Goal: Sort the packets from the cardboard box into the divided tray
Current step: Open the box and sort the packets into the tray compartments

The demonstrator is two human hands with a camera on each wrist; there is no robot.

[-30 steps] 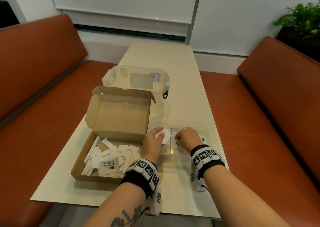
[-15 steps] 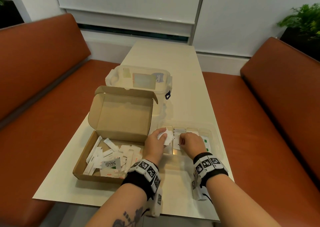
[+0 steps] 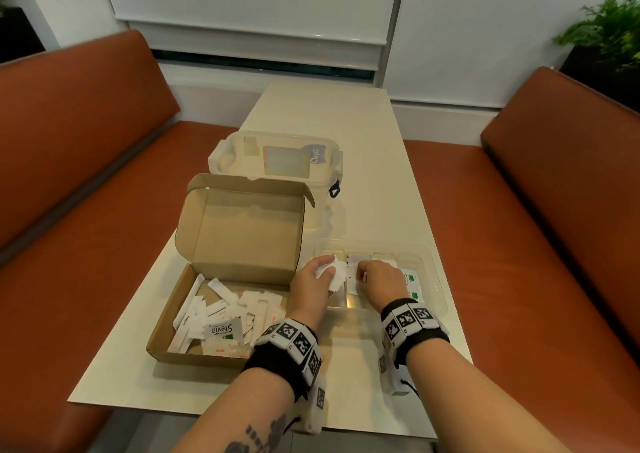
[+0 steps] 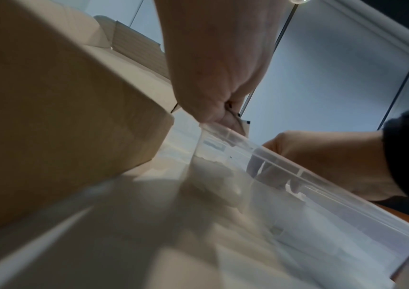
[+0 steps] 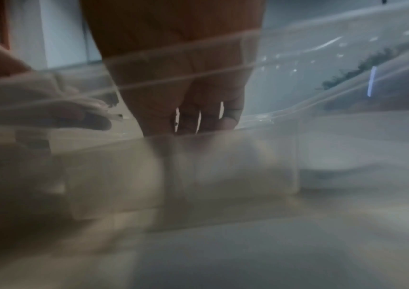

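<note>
While the cardboard box (image 3: pixel 221 300) sits open at the desk's (image 3: pixel 349 148) left side, its lid standing upright at the back, the clear divided tray (image 3: pixel 434 279) lies just beside it on the right, its outer wall close to the desk's right edge; the far half of the desk beyond the lidded plastic tub (image 3: pixel 277 158) is open surface; loose packets (image 3: pixel 225 309) lie jumbled in the box, most long ones running roughly near-to-far, a Stevia packet (image 3: pixel 221 330) lying crosswise on top; the left hand (image 3: pixel 313 284) hovers over the tray's left end, fingers curled on a few white packets (image 3: pixel 337 274); the right hand (image 3: pixel 379 279) is knuckles-up over the middle compartments, fingers bent down onto a packet (image 3: pixel 352 272) there, whether gripping it I cannot tell
</note>
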